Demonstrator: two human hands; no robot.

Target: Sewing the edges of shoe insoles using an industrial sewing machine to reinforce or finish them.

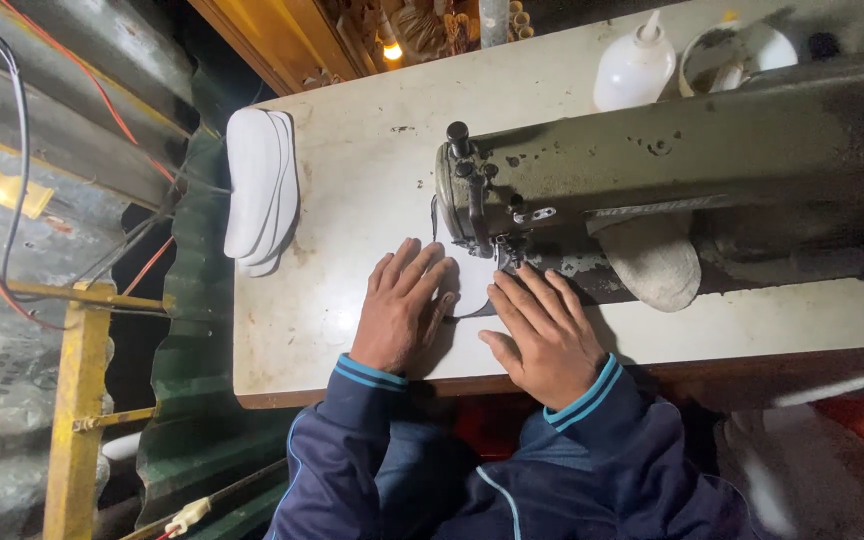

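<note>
Sole piece (pixel 467 290) seemingly under both hands' fingers (pixel 422 275)

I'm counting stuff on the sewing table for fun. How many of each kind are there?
Sewing machine: 1
Hands flat on the white piece by the needle: 2, left hand and right hand
Stack of white shoe soles: 1 stack, count of soles unclear
White squeeze bottle: 1
White bowl: 1
Total: 7

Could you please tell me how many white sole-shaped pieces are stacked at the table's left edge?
3 at least: flat white sole-shaped pieces overlap in one fanned stack at the left edge of the white table; more may be hidden beneath.
</note>
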